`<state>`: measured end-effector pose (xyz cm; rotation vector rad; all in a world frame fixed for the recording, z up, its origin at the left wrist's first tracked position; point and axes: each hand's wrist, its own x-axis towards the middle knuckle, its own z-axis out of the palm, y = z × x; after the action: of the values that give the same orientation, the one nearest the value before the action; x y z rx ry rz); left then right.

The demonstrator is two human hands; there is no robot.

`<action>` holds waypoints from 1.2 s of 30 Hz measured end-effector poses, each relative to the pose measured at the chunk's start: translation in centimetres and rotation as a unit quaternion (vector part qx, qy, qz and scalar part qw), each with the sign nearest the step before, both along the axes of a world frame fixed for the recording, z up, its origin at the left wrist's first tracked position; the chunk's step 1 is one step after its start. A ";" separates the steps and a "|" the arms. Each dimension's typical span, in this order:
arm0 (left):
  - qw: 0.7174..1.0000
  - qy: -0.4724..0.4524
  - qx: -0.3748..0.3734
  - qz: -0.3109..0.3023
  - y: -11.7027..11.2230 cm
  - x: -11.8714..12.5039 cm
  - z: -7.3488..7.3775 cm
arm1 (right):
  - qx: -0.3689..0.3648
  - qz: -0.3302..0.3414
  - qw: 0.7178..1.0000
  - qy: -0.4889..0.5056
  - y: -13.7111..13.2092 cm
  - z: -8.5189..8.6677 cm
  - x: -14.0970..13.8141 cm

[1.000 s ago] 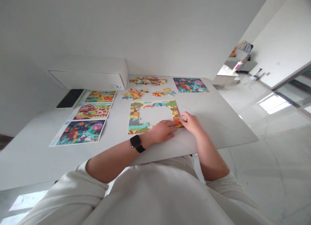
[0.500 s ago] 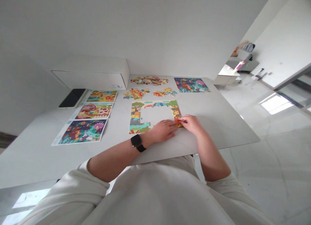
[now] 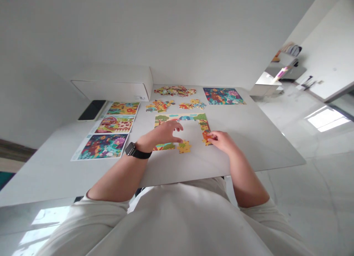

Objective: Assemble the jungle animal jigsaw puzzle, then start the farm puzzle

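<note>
A partly built jigsaw puzzle [image 3: 190,117] lies on the table as a frame of joined pieces around a bare middle. My left hand [image 3: 166,132], with a black watch on its wrist, is over the frame's left side and hides part of it. Its thumb and fingers are apart with nothing between them. Close to that thumb, some yellow puzzle pieces [image 3: 184,147] lie in the gap of the bottom edge. My right hand [image 3: 222,140] pinches an orange puzzle piece [image 3: 206,136] at the frame's lower right corner; the fingertips partly cover it.
Behind the frame lie two clusters of loose pieces [image 3: 160,106] [image 3: 193,104] and a larger pile [image 3: 174,90]. A picture sheet [image 3: 224,96] is at the back right. Several picture cards [image 3: 103,147], a dark phone [image 3: 92,110] and a white box [image 3: 110,88] are on the left.
My left hand has moved left and away from the lower right corner, and its fingers have spread. Yellow pieces now show at the bottom edge. The right hand stays at the corner.
</note>
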<state>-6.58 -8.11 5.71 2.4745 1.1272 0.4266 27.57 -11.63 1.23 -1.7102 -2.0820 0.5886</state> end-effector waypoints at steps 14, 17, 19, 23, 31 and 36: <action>0.994 0.096 0.048 -0.030 -2.0 2.9 -1.8 | 0.002 0.009 1.000 0.003 0.0 0.0 0.2; 0.994 0.086 0.058 -0.028 -2.1 3.1 -2.1 | 0.004 0.008 1.000 0.000 0.0 -0.2 0.2; 0.994 0.087 0.058 -0.030 -2.1 3.1 -2.1 | 0.003 0.007 1.000 0.003 -0.1 -0.2 0.2; 0.994 0.087 0.057 -0.036 -1.9 2.9 -2.1 | -0.002 0.010 1.000 0.013 -0.3 0.0 0.1; 0.995 0.069 0.057 -0.043 -1.7 2.7 -2.6 | 0.003 0.008 1.000 0.020 -0.2 -0.3 0.1; 0.996 -0.064 0.068 0.003 -0.8 1.5 -1.2 | 0.013 0.003 1.000 0.020 0.0 0.3 0.2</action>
<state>-5.07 -8.88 4.52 2.5179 1.0876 0.6748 27.76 -11.62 1.48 -1.6643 -2.0599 0.5891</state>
